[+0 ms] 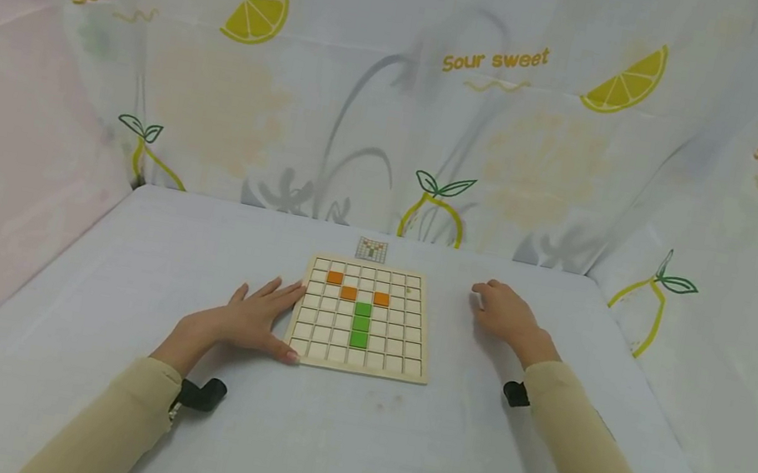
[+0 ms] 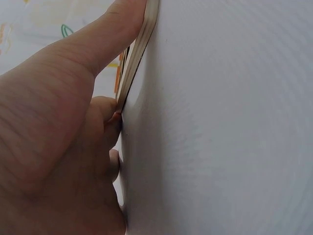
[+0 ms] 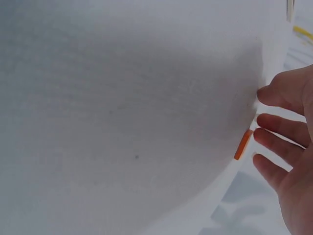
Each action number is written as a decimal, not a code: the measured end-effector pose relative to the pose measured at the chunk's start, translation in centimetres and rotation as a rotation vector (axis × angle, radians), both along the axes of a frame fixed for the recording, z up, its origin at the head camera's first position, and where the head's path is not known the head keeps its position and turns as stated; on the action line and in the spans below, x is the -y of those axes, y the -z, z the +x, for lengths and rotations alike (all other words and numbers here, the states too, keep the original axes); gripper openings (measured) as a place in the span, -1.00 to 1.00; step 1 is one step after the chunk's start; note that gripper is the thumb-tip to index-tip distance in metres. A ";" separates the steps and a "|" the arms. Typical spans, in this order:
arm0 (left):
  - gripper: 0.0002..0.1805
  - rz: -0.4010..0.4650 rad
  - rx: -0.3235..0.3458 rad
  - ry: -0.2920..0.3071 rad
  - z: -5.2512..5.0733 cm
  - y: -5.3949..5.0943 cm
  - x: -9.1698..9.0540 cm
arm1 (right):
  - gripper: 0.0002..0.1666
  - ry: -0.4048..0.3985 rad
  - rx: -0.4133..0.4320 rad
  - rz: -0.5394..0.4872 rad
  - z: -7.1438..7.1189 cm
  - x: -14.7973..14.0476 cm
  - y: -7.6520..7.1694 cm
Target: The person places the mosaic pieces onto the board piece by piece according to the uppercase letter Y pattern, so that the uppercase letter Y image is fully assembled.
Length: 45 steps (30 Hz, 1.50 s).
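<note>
A wooden grid board (image 1: 359, 369) lies flat on the white table. Three orange tiles (image 1: 335, 278) and a column of three green tiles (image 1: 361, 324) sit in its cells. With its fingers spread, my left hand (image 1: 250, 321) touches the board's left side, the thumb at the near left corner. The left wrist view shows that thumb (image 2: 117, 29) against the board's edge (image 2: 139, 51). To the right of the board, my right hand (image 1: 506, 314) is low over the table, fingers loosely bent. Beside its fingertips is another orange tile (image 3: 243, 145); whether they touch it I cannot tell.
A small pattern card (image 1: 371, 250), showing a similar grid, lies just beyond the board. Around the white table (image 1: 340, 458) hangs a lemon-print curtain (image 1: 553, 157) at the back and sides. Each wrist carries a black camera mount (image 1: 204, 394).
</note>
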<state>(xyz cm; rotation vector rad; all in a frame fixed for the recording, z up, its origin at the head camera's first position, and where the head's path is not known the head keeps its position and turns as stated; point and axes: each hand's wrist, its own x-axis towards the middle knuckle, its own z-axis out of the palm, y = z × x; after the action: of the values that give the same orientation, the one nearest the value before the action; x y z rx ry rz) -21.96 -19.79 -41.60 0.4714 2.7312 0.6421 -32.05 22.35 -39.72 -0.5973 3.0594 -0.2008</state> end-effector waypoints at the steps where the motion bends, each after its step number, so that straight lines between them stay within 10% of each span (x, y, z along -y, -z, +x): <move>1: 0.34 0.002 -0.001 0.001 0.0 0.0 0.0 | -0.52 -0.003 -0.001 0.000 0.0 -0.1 0.0; 45: 0.33 0.001 -0.005 0.001 0.2 -0.2 -0.1 | -0.76 -0.019 -0.050 -0.009 -0.8 -2.8 1.0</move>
<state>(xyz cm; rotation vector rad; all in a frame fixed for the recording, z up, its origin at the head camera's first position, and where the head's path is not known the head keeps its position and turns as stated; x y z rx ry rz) -21.79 -19.70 -41.41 0.4748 2.7351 0.6430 -32.83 25.15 -40.67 -0.6409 3.1013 -0.2031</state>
